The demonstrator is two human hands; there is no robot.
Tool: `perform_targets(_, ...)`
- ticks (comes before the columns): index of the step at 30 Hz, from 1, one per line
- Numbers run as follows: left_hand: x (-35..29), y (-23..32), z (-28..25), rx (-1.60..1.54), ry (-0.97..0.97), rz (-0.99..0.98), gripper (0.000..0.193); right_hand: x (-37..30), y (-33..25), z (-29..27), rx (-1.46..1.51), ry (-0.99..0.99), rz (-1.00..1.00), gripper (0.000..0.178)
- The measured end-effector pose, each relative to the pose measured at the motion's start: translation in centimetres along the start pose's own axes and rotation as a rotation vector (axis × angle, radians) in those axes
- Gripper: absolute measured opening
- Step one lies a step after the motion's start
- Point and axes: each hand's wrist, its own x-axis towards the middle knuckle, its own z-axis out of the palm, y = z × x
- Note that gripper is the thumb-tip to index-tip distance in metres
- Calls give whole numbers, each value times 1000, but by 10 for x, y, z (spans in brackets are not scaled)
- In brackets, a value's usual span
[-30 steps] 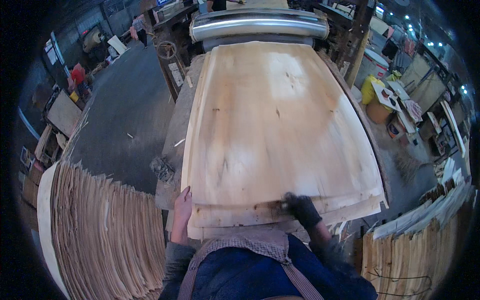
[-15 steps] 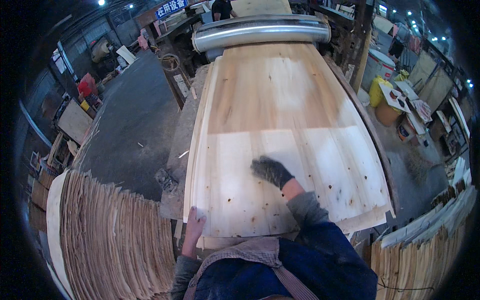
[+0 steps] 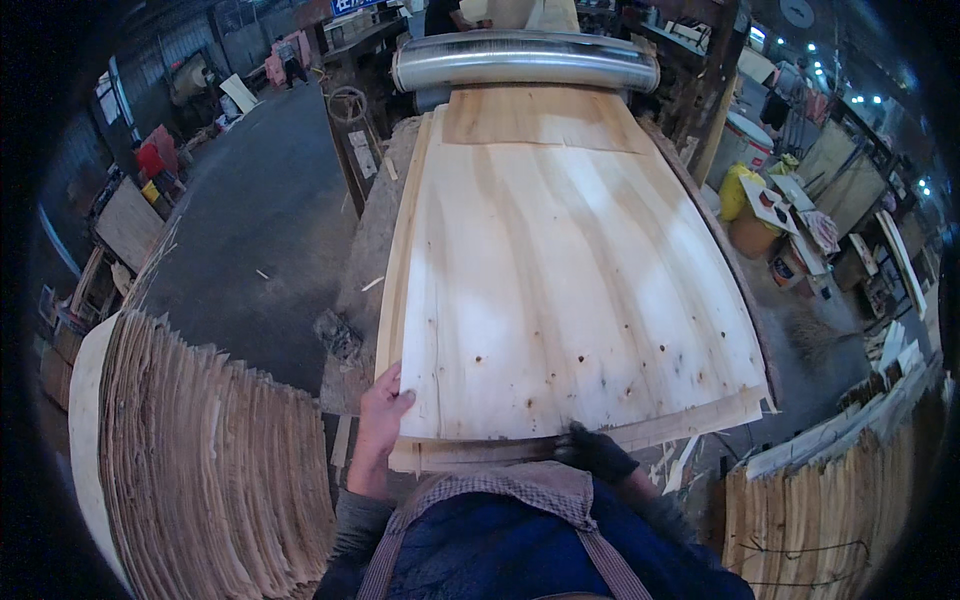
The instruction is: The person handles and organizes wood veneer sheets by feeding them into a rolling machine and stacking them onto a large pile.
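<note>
A pale, knot-marked wood veneer sheet [image 3: 540,270] lies in front of me on a stack of similar sheets. Its far end overlaps a browner veneer sheet [image 3: 530,118] that reaches the metal roller [image 3: 525,62]. My bare left hand [image 3: 383,412] grips the pale sheet at its near left corner, thumb by the edge. At the near edge, right of the middle, my right hand [image 3: 597,452] in a dark glove is closed on the sheet's rim. Part of its fingers is hard to make out against the dark gap below.
Upright bundles of veneer stand to my left [image 3: 210,440] and right [image 3: 830,500]. A handwheel [image 3: 347,104] is mounted left of the roller. Beyond the roller, another person [image 3: 445,17] is partly visible. Buckets and a yellow bag [image 3: 738,192] sit at the right.
The pale sheet's far edge has shifted away, toward the roller, covering more of the brown sheet. My right hand has come back from the sheet's middle to its near edge. My left hand now grips the corner.
</note>
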Motion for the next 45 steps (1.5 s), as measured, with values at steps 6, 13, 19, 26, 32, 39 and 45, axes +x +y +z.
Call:
perform_targets(6,-2,37,0,-242,-10,-35,50,-27,-41,27,446,442,-36,17)
perform_targets(13,15,-16,-31,-75,147,-50,53,17,-18,-35,-74,435,-128,17)
perform_targets(19,13,-96,-19,951,218,-132,65,85,-107,3,369,403,6,24)
perform_targets(26,3,-121,-15,1093,242,-20,66,207,-143,-47,-209,-71,-584,25)
perform_targets(32,12,-76,11,359,365,-335,49,196,-129,-24,391,-23,-236,32)
perform_targets(39,7,-86,-37,93,361,-44,38,83,-69,21,-290,-23,-195,33)
perform_targets(45,6,-34,-22,-58,272,36,39,38,-15,5,-61,199,-40,27)
